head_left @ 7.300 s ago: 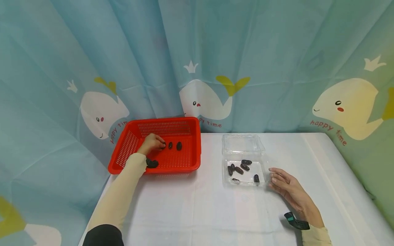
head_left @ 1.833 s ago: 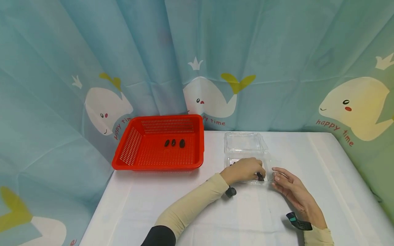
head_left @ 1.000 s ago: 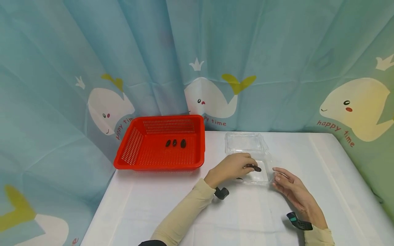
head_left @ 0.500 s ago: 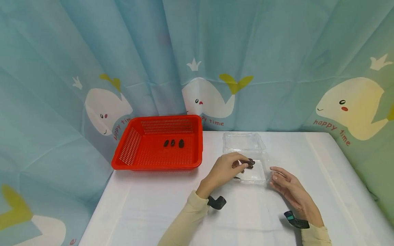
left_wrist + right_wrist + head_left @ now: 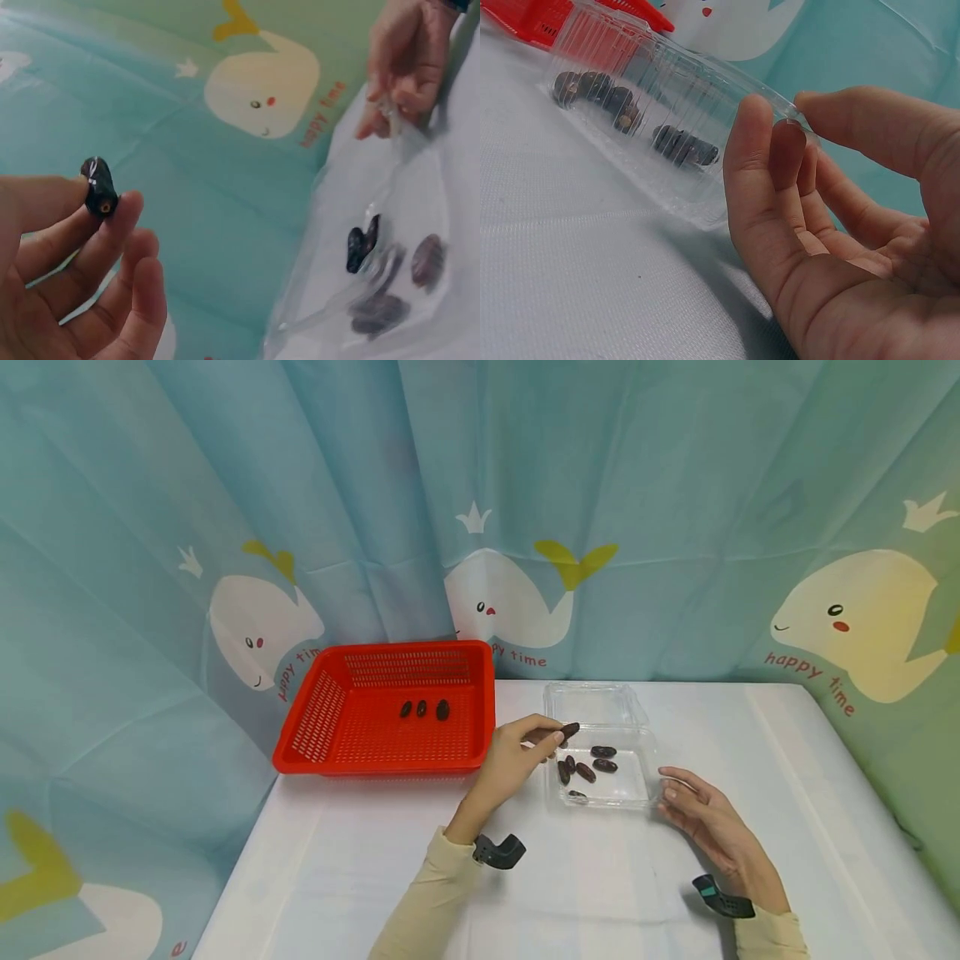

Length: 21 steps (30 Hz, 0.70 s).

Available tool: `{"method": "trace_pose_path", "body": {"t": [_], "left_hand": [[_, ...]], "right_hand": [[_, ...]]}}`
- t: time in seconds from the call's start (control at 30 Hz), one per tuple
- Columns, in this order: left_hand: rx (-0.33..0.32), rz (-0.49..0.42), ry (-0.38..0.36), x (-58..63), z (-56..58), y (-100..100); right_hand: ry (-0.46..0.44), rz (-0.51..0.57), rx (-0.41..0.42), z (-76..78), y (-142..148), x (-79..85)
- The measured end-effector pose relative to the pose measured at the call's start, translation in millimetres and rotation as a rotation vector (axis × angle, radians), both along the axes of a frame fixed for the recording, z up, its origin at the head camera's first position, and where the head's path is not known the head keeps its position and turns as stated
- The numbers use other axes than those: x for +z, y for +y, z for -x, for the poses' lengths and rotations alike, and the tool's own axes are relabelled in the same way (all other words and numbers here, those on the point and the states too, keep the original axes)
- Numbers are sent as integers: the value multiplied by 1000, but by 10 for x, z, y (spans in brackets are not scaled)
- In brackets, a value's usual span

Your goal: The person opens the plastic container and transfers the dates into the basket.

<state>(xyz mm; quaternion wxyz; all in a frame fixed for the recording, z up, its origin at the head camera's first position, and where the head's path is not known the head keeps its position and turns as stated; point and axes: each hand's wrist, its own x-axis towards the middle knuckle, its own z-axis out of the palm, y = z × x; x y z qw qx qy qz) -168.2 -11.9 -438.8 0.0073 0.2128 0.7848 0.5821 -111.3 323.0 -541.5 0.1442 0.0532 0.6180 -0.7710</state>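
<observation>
Shifting leftward and up from the dates inside the clear plastic clamshell (image 5: 632, 783), the left hand (image 5: 508, 762) is pinching one dark date (image 5: 572, 729) between thumb and fingertips, above the container's hinge side. Across from me, the right hand (image 5: 708, 818) is steadying the container, thumb and fingers closing on its rim. Transfer is apparently proceeding, the next move calling for clearing the red plastic basket's (image 5: 390, 769) wall and lowering the date beside the row of three (image 5: 422, 708).
</observation>
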Motion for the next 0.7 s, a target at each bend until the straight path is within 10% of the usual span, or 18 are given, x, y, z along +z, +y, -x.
{"method": "trace_pose_path", "body": {"t": [0.7], "left_hand": [[223,-201,-310,221,339,-846]], "right_hand": [[9,-20,6,-7,0,9]]}}
